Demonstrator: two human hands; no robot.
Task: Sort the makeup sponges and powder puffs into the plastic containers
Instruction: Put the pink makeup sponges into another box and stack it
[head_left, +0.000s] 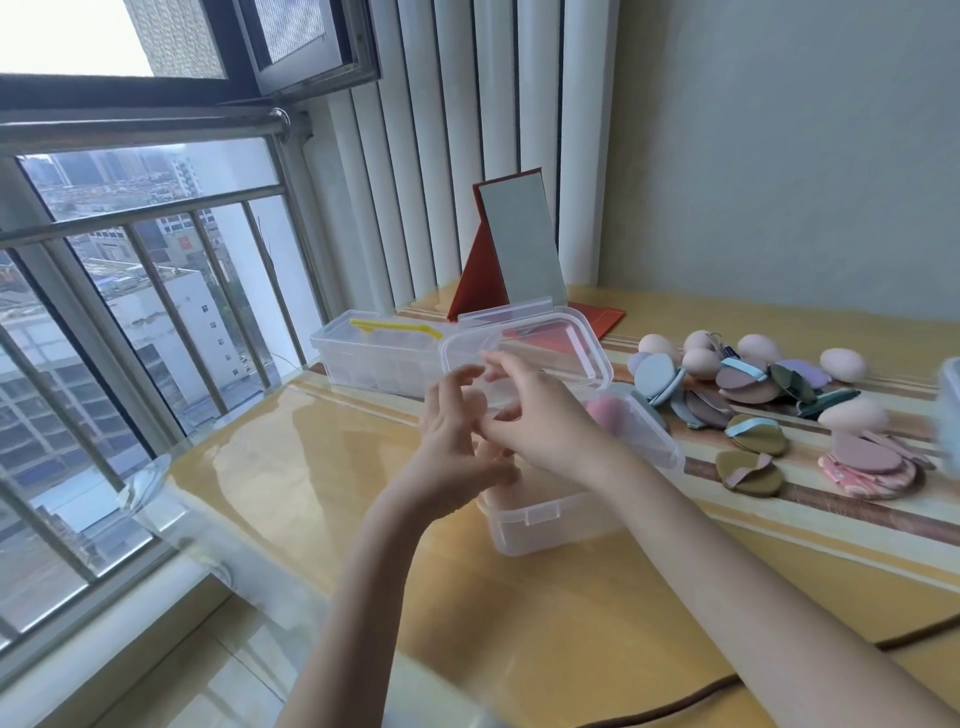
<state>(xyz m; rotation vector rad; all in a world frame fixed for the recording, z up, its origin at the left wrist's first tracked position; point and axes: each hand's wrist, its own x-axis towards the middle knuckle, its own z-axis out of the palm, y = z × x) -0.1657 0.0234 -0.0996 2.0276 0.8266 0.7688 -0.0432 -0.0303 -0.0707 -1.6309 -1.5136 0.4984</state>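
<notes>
A clear plastic container (545, 519) stands mid-table with its lid (561, 338) tilted up over it. A pink sponge (605, 410) lies inside. My right hand (545, 421) is at the lid's front left edge, fingers and thumb pinching it. My left hand (452, 447) hovers just left of it, fingers spread and holding nothing. To the right lies a pile of flat powder puffs (748, 389) in grey, mauve, olive and blue, with several beige egg-shaped sponges (701, 361) among them. A second clear container (379, 364) with a yellow handle stands behind on the left.
A red folding mirror (519, 249) stands at the back against white slats. The glass-topped table (311, 467) ends on the left at a railed window. A dark cable (717, 691) runs along the near right edge. A blurred pale object (950, 405) sits at the far right.
</notes>
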